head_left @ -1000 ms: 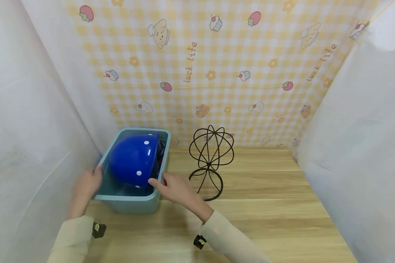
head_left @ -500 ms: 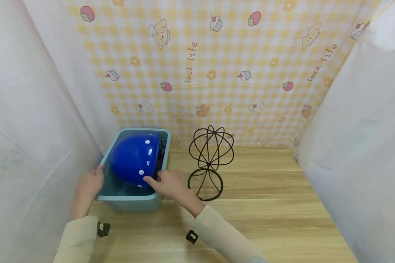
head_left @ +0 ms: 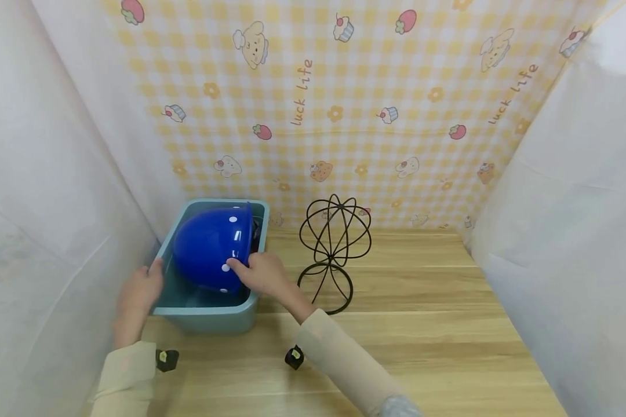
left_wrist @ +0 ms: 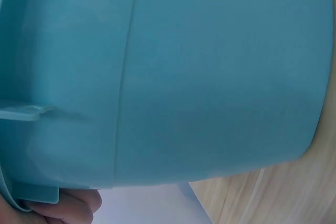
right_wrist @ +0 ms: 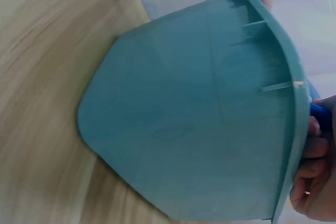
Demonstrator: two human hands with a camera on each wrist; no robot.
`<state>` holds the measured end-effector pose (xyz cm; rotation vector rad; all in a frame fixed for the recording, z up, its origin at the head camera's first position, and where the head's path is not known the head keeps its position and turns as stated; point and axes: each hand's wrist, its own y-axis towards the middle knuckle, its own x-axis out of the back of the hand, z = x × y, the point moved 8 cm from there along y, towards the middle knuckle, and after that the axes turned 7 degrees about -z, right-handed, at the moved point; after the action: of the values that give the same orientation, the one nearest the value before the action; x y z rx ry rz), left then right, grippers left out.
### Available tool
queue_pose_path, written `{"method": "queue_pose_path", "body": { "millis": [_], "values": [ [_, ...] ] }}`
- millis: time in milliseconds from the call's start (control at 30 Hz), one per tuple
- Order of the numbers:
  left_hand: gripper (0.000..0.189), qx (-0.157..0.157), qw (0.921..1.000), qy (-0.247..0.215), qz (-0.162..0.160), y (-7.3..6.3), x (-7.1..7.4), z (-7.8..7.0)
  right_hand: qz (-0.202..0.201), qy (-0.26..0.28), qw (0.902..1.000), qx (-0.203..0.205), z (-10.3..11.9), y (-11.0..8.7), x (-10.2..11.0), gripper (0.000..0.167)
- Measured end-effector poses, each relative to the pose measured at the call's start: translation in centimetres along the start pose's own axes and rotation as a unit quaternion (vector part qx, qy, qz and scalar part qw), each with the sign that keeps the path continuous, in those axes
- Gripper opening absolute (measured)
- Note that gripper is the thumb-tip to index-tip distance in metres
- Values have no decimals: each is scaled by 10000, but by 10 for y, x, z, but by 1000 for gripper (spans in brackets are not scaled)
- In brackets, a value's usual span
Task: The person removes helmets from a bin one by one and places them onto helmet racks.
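Note:
A glossy blue helmet (head_left: 206, 243) with white dots lies on its side inside a teal plastic bin (head_left: 203, 311), its opening facing right. My right hand (head_left: 265, 273) pinches the helmet's edge, thumb on the outer shell and fingers curled inside the opening. In the right wrist view, a strip of blue shows between the thumb and fingers just past the bin's rim. My left hand (head_left: 139, 289) grips the bin's left rim, with fingertips (left_wrist: 76, 205) curled under its lip in the left wrist view. Dark straps or lining (head_left: 257, 227) show partly beside the helmet's opening.
A black wire stand (head_left: 335, 231) with a round cage top and ring base stands right of the bin, close to my right forearm. White curtains (head_left: 563, 191) flank the wooden table (head_left: 422, 324), and a yellow checked cloth (head_left: 365, 75) hangs behind.
My right hand has gone from the bin's right rim to the helmet's edge and slid farther back along it. My left hand has stayed on the left rim.

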<state>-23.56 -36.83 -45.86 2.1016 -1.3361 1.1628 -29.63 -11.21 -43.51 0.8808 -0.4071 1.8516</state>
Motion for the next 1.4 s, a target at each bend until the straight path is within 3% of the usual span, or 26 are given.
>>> {"method": "queue_pose_path", "body": {
  "millis": [233,367,567,767,833,967,1067,1200,1400],
  "values": [
    [83,21,10000,40,-35,1,1,5,-161,96,9998,43,-3,-1,-2,50],
    [84,111,9999,33,-44,2,0,5,257,145,9996,-18,-3,1,0,46],
    [82,-106,9998,97,-162,1,-4,5,785,301,9961,-261,-4,1,4,46],
    [82,-80,9999,31,-118,0,-6,6,838,1023,9891,-652,-7,-4,2,42],
    [82,-89,9998,22,-165,1,-4,5,657,1473,9836,-809,-8,-3,4,40],
    [79,-145,9995,11,-268,3,-1,7,391,2403,9625,-1197,-12,-4,7,34],
    [78,-249,9992,60,-303,4,-1,8,300,2775,9498,-1411,-14,-10,8,31],
    [80,-275,9992,80,-274,5,-1,8,72,2917,9463,-1393,-10,-15,11,36],
    [81,-125,9996,74,-226,4,1,8,-396,3693,9202,-1236,2,-19,23,33]
  ]
}}
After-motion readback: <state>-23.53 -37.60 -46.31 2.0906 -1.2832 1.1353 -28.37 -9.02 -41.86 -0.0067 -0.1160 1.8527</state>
